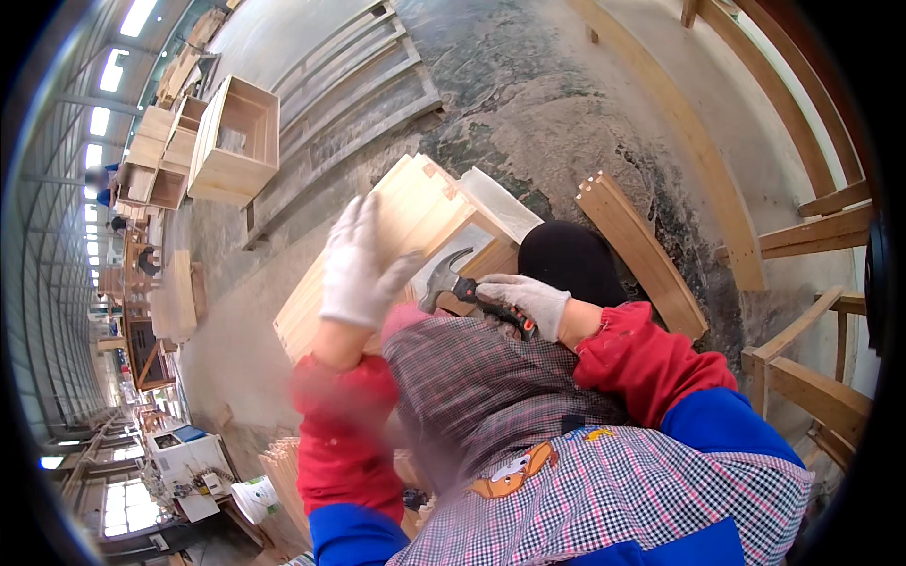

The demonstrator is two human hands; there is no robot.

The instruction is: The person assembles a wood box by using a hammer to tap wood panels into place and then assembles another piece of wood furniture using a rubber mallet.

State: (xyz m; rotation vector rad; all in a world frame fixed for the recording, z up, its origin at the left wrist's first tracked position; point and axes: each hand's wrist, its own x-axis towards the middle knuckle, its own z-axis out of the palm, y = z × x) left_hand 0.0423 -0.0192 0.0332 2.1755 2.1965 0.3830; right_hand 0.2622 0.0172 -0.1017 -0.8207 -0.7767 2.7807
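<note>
Before me is a pale wooden box (304, 294), its top edge showing interlocking corner joints. My left hand (351, 274), in a white glove, is spread flat over the box's near-left side, fingers apart and holding nothing; whether it touches the wood I cannot tell. Close to my lap, my right hand (527, 300), also gloved, is wrapped round the black and red handle of a claw hammer (440, 280). The hammer's metal head points left, over the near edge of the box. Part of the box's inside is hidden by the hammer and my apron.
Beyond the box, a bundle of wooden strips (642, 253) lies on the floor to the right. A slatted wooden pallet (349, 146) stretches across the far left, with an open wooden box (236, 141) beside it. Wooden frames (816, 391) stand at the right. A white bucket (255, 498) is at lower left.
</note>
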